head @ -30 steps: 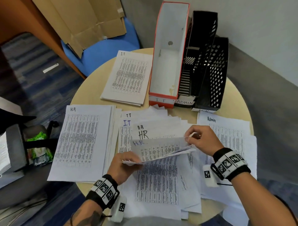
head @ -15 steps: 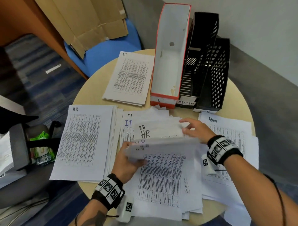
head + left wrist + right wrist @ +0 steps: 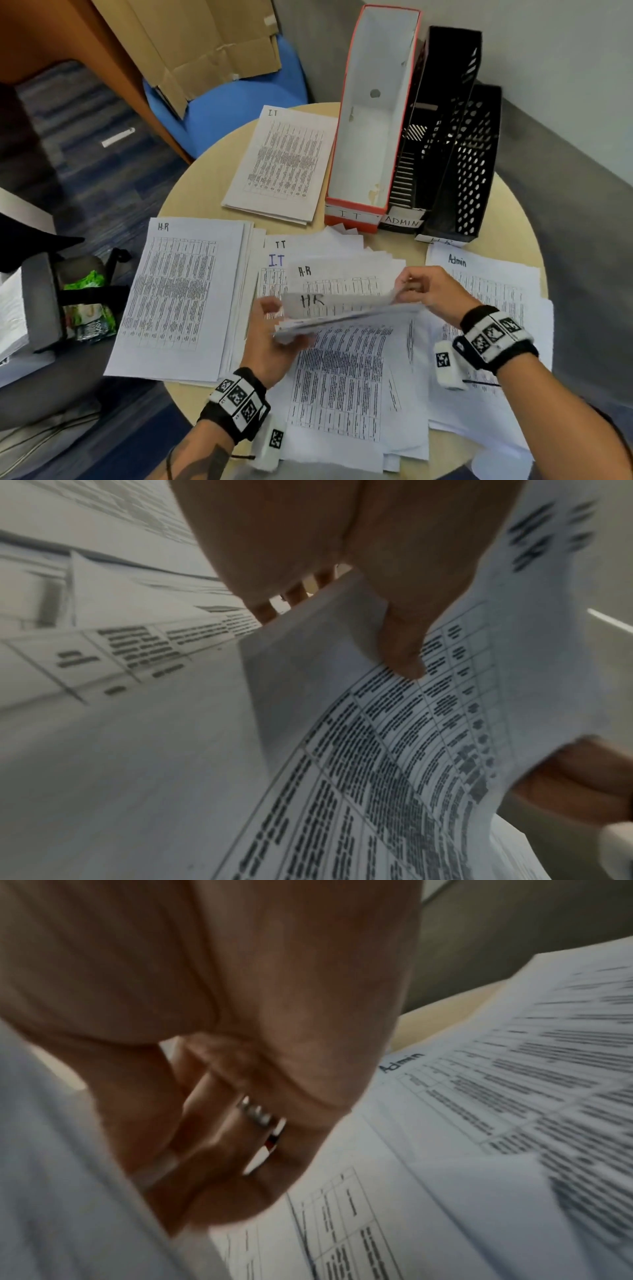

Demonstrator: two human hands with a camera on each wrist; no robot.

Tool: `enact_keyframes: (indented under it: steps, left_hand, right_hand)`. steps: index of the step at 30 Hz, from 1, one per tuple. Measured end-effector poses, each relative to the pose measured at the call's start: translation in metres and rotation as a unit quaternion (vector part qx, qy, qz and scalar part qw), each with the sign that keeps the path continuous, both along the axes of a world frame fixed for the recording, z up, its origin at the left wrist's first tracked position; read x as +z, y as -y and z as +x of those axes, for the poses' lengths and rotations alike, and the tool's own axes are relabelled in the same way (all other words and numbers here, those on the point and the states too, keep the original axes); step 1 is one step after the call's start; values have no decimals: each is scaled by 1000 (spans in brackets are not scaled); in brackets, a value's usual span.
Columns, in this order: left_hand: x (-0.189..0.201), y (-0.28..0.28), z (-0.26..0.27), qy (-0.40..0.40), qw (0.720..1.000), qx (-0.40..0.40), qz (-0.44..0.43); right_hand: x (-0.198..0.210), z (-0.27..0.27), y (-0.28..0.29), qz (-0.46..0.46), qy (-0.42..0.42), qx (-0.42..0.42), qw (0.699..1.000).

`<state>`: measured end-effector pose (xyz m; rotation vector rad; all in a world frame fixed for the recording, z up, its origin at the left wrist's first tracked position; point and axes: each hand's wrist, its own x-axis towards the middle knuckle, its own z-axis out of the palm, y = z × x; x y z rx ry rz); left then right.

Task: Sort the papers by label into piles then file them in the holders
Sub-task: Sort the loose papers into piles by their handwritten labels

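On the round table [image 3: 191, 202], the unsorted heap [image 3: 346, 373] lay between sorted piles. The left hand [image 3: 270, 337] gripped an HR sheaf [image 3: 337, 308]; the right hand [image 3: 430, 291] pinched its corner. Sheets might slip back unsorted.

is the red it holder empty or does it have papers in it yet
Empty. The head view looks straight into the red IT holder and shows only its bare white inside; the IT pile lies beside it on the table.
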<state>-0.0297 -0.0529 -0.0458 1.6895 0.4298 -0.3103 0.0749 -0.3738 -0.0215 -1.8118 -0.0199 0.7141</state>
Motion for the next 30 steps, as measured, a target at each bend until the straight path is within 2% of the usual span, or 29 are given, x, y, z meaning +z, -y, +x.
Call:
enact_keyframes:
  steps: [3, 6, 8, 12, 15, 19, 22, 24, 27, 30]
  left_hand:
    - [-2, 1, 6, 9, 1000, -5, -26]
    - [3, 3, 8, 8, 995, -80, 61]
    - [5, 6, 10, 4, 997, -54, 47]
    - [4, 6, 16, -46, 998, 6, 39]
    - [3, 4, 17, -70, 995, 22, 66]
    - [4, -1, 16, -75, 996, 1, 44]
    - [5, -7, 11, -52, 996, -73, 14]
    - [7, -9, 7, -37, 989, -139, 47]
    - [6, -10, 2, -32, 987, -148, 44]
    - [9, -10, -2, -25, 990, -138, 34]
  right_hand:
    - [10, -10, 11, 59, -55, 1, 997]
    - [3, -9, 15, 22, -43, -94, 994]
    - [-5, -3, 14, -6, -40, -165, 985]
    - [-20, 5, 5, -5, -51, -206, 977]
    - [-22, 9, -4, -13, -56, -192, 980]
    - [-26, 11, -3, -8, -62, -172, 983]
    - [-27, 9, 4, 63, -90, -161, 981]
    - [-26, 10, 6, 69, -104, -168, 978]
    - [-22, 17, 1, 17, -74, -161, 984]
    - [-26, 31, -9, -125, 3, -65, 990]
